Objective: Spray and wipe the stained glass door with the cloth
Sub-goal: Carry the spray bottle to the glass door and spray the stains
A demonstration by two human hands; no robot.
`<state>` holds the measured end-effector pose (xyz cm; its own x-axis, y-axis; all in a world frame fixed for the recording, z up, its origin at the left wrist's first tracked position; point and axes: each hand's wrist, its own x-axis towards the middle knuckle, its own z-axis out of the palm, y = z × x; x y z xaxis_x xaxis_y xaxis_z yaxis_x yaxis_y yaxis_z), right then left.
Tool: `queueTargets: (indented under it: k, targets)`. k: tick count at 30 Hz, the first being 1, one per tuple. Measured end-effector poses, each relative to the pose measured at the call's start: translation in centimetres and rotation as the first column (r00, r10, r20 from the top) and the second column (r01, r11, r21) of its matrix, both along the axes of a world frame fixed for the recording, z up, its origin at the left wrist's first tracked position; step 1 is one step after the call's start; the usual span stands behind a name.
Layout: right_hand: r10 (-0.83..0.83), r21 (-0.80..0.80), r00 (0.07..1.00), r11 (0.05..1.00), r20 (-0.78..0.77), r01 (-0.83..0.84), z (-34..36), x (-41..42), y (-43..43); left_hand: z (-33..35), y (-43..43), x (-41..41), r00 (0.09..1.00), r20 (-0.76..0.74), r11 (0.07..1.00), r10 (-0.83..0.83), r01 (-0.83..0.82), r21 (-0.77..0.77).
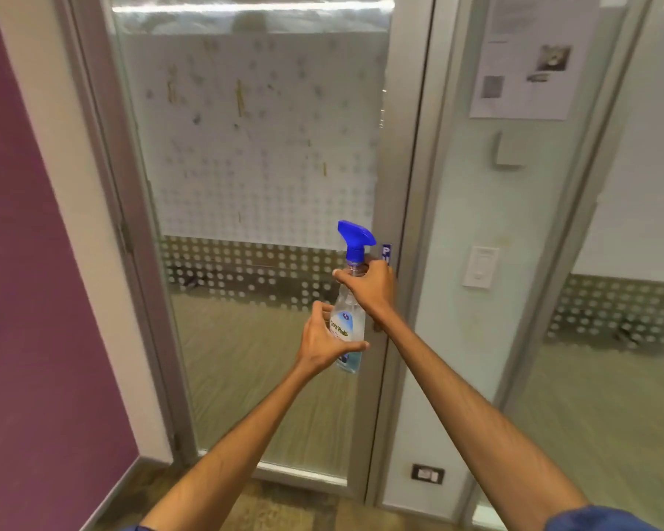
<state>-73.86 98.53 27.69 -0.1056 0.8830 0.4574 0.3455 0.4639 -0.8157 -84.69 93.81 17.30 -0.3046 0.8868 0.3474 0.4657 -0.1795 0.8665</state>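
A glass door point(254, 155) with a frosted dotted panel fills the middle of the head view; yellow-brown streaks and grey smudges mark its upper half. In front of its right edge I hold a clear spray bottle point(349, 320) with a blue trigger head, upright. My right hand point(368, 287) grips the bottle's neck just under the blue head. My left hand point(324, 341) wraps around the bottle's lower body, over the label. No cloth is in view.
A purple wall point(27, 300) stands at the left. Right of the door is a frosted panel with a taped paper notice point(529, 59), a white switch point(480, 267) and a low socket point(427, 473). Wood-pattern floor lies below.
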Motion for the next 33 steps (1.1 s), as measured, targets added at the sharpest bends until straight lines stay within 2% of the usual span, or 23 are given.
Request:
queueTargets:
  k: [3, 7, 15, 17, 22, 28, 33]
  targets:
    - [0.065, 0.043, 0.998, 0.997, -0.006, -0.064, 0.7, -4.3, 2.4, 0.8, 1.8, -3.9, 0.998, 0.039, 0.999, 0.047, -0.047, 0.016]
    - [0.134, 0.088, 0.987, 0.988, -0.091, -0.126, 2.0, -9.8, 4.7, 1.1, 3.3, -9.1, 0.988, 0.128, 0.995, 0.084, -0.089, 0.039]
    - [0.257, 0.104, 0.966, 0.962, -0.02, -0.254, 4.4, -21.8, 7.5, 2.0, 5.4, -20.4, 0.975, 0.202, 0.988, 0.091, -0.113, 0.101]
    - [0.259, 0.141, 0.965, 0.958, -0.039, -0.251, 5.4, -25.4, 7.7, 3.0, 5.9, -23.8, 0.981, 0.188, 0.988, 0.05, -0.075, 0.132]
    - [0.334, 0.113, 0.887, 0.943, -0.319, -0.314, 8.0, -34.4, 8.0, 5.9, 6.3, -32.2, 0.995, 0.085, 0.985, -0.045, 0.031, 0.169]
    - [0.33, 0.11, 0.83, 0.943, -0.449, -0.315, 12.2, -41.7, 8.3, 9.6, 7.5, -40.2, 0.993, 0.06, 0.976, -0.105, 0.091, 0.2]
    - [0.407, 0.208, 0.827, 0.913, -0.389, -0.352, 15.9, -45.3, 9.2, 12.5, 10.2, -44.4, 0.99, 0.031, 0.963, -0.138, 0.127, 0.239]
